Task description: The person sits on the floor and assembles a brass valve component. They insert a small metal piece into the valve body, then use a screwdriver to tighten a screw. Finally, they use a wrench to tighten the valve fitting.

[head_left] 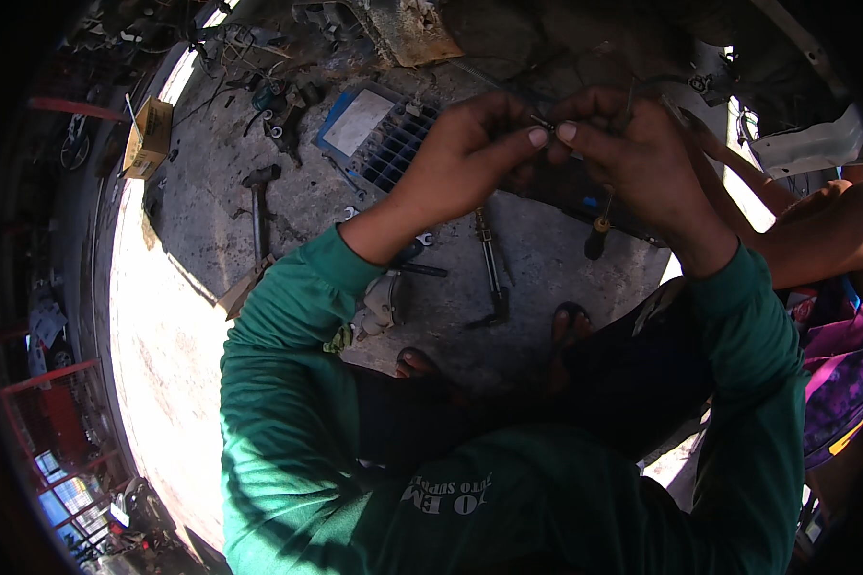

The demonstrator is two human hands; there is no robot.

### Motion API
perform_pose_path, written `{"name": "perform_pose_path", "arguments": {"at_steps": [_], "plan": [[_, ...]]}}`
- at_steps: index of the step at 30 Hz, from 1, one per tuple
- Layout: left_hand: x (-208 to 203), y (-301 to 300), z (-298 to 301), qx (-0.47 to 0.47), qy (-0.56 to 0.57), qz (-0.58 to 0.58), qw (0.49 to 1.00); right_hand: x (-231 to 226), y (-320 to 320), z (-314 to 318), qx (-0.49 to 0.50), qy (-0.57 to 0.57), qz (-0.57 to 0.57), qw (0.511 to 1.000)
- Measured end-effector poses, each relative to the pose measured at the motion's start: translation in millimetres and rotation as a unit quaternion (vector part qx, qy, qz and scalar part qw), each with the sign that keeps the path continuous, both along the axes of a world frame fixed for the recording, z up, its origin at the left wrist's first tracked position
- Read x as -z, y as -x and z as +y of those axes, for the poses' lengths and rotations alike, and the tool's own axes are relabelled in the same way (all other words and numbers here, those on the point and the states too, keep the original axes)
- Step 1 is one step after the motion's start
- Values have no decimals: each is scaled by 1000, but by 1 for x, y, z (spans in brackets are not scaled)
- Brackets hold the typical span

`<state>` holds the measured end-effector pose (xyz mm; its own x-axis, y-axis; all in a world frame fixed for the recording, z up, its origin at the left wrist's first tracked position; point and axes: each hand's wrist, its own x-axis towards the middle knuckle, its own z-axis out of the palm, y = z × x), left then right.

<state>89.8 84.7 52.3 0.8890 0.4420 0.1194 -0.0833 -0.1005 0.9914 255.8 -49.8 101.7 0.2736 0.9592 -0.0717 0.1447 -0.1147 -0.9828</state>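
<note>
Head view: slim dark piece point(544, 123) sits between the two thumb tips, off the concrete floor point(547, 254), right of the compartment tray point(398, 144). Long axis looks slanted, upper left to lower right, bridging the gap. Left hand point(470, 149) fingers look pinched at its left end, right hand point(642, 158) fingers at its right; neither nearer. Screwdriver point(595, 241) just below right hand; can't tell if gripped.
</note>
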Motion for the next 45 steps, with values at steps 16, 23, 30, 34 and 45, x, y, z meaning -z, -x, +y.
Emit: {"name": "perform_pose_path", "arguments": {"at_steps": [16, 23, 30, 34, 45], "plan": [[1, 5, 13, -39, -179, 7, 983, 6, 0, 4, -19, 16, 7, 1000], [-3, 4, 8, -43, -192, -2, 980, 13, -3, 7, -32, -14, -82, 996], [1, 2, 6, -54, -223, -2, 973, 21, -6, 7, -25, -26, -99, 994], [-2, 2, 4, -48, -162, 11, 986, 20, -4, 8, -12, -45, -107, 993], [-5, 2, -5, -56, -81, 9, 995, 21, -3, 4, -20, -72, -114, 991]]}}
